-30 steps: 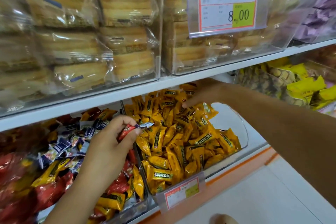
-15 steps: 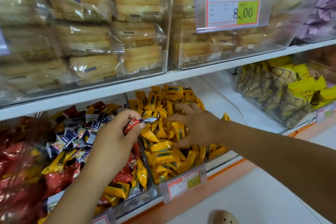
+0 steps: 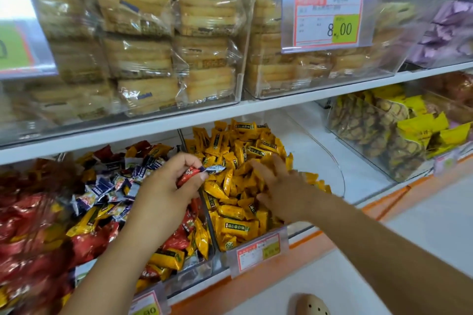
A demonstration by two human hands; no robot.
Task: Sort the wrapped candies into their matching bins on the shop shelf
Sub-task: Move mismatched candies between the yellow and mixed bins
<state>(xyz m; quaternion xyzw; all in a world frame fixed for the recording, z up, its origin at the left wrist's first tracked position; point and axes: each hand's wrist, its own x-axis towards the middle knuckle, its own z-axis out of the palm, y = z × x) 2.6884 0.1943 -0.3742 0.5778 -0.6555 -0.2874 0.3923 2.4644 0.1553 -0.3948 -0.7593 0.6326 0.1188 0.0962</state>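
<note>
My left hand (image 3: pixel 167 188) grips a red wrapped candy (image 3: pixel 187 174) and a blue-and-white wrapped candy (image 3: pixel 214 168) between thumb and fingers, above the divider between two clear bins. My right hand (image 3: pixel 280 188) lies with spread fingers on the heap of yellow wrapped candies (image 3: pixel 238 161) in the clear bin (image 3: pixel 340 181) at the middle of the lower shelf. The bin to the left holds mixed candies: blue-and-white ones (image 3: pixel 107 186), red ones (image 3: pixel 30 225) and several yellow ones (image 3: pixel 169 258).
The upper shelf (image 3: pixel 256 106) carries clear boxes of wrapped biscuits (image 3: pixel 143 56) and a price tag reading 8.00 (image 3: pixel 329 20). A box of yellow-labelled snacks (image 3: pixel 384 133) stands at the lower right. Price tags (image 3: pixel 258 254) hang on the bin fronts. A beige shoe (image 3: pixel 311 305) shows below.
My right hand has drawn back from the rear of the yellow bin and now lies spread on the heap nearer the front. My left hand still holds the same candies.
</note>
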